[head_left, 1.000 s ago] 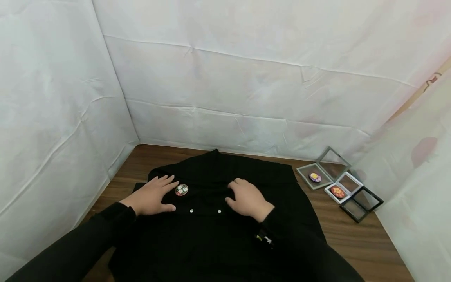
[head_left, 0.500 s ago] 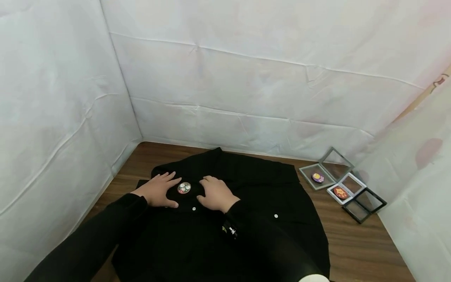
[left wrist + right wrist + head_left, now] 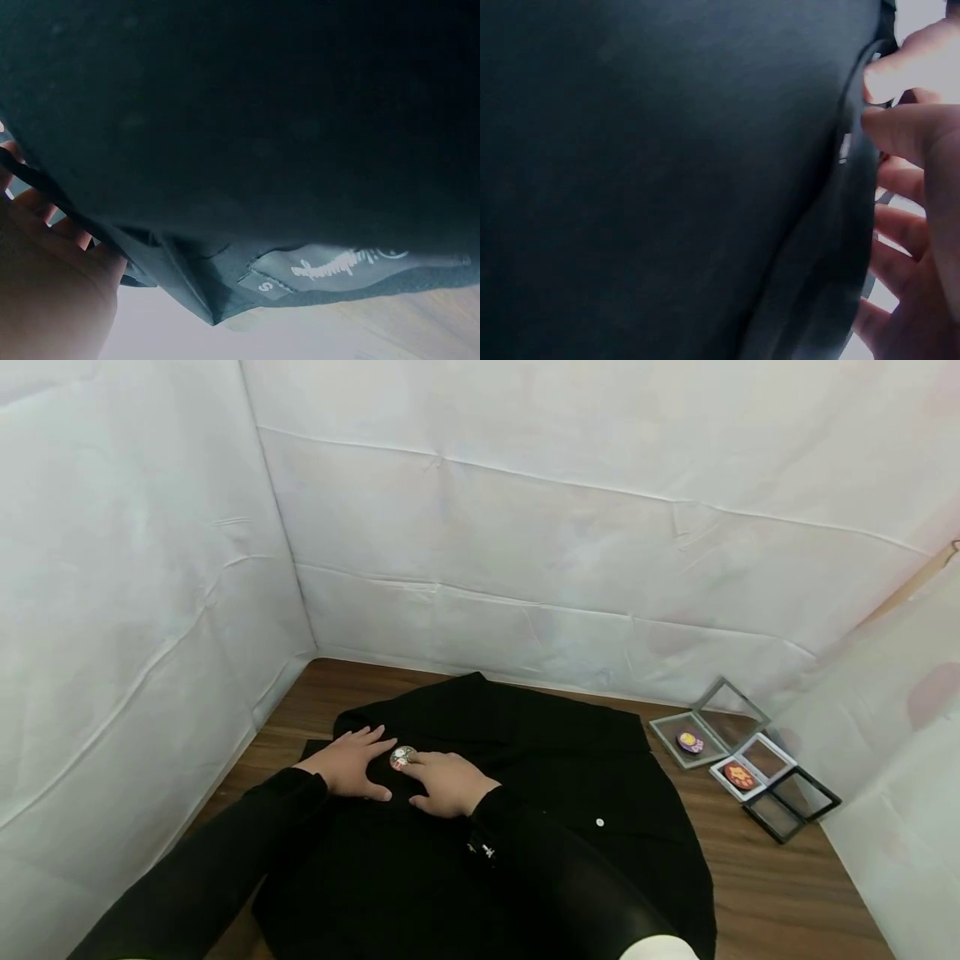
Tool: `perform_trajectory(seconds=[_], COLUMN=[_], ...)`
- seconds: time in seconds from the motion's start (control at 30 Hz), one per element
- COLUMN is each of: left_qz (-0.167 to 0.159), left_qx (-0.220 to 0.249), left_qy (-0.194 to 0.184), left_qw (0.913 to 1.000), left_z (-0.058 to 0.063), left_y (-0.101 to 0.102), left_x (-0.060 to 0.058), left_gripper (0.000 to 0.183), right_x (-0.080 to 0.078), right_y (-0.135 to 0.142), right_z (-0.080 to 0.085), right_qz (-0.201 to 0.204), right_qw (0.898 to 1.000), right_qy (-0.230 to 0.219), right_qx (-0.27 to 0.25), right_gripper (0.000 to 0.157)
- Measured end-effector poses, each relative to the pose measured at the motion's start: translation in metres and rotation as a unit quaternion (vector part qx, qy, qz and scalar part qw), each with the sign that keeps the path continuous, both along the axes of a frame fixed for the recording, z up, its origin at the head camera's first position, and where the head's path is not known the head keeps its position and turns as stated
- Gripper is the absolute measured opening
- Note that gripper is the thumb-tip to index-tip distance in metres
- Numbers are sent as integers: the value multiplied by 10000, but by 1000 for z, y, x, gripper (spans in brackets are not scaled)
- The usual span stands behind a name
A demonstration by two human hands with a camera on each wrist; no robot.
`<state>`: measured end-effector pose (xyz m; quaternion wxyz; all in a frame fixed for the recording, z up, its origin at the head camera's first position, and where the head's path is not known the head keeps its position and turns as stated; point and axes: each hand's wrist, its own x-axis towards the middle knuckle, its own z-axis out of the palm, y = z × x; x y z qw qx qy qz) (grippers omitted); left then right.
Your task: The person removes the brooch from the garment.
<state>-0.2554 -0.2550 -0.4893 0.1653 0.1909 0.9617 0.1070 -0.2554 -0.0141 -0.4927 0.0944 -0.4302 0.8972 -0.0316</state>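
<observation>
A black shirt [image 3: 570,752] lies spread on the table, with a white button [image 3: 599,822] showing on its right. My left hand [image 3: 352,766] rests on the cloth with spread fingers, just left of a round printed pin badge [image 3: 399,755]. From the other side my right hand [image 3: 450,783] reaches in, and its extended index finger touches the badge, covering part of it. The left wrist view shows the shirt's neck label [image 3: 337,268]. Dark cloth fills most of the right wrist view, with fingers [image 3: 900,225] along its edge.
At the right stand several hinged cases, lying open: a grey one [image 3: 662,727] with a purple-and-yellow badge [image 3: 690,742], a white one [image 3: 767,756] with an orange badge [image 3: 739,776], and a black one [image 3: 772,817]. White cloth walls [image 3: 525,543] enclose the wooden table [image 3: 787,893].
My right hand has moved left across the shirt to the badge, and its index finger now touches it. My left hand stays beside the badge. The head view has shifted slightly.
</observation>
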Motion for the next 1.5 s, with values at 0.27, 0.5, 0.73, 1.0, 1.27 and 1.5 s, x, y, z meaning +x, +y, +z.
perform_trajectory(seconds=[0.27,0.5,0.73,1.0,1.27,1.5], left_qz=[1,-30,5,-100,26,-108], left_qx=[70,72,407,1128,1555,1182], left_qy=[-64,-15,139,197,93,441], left_qw=[10000,10000,9991,9934,9878,9920], left_z=[6,8,3,9,10,8], left_y=[6,5,-4,-8,-5,-2], left_x=[2,2,0,2,3,1], left_gripper=[102,100,94,87,89,90], right_x=[2,-1,-8,-18,-25,-26], right_y=[8,9,10,13,12,9], right_z=[-1,-4,-2,2,-3,-2], right_qz=[150,114,-171,-552,-981,-1134], right_qw=[9997,9998,9984,9845,9594,9582], right_qy=[173,126,-384,-1108,-1742,-1726], right_qx=[66,93,-391,-1239,-1989,-1981], right_gripper=[55,61,65,63,63,64])
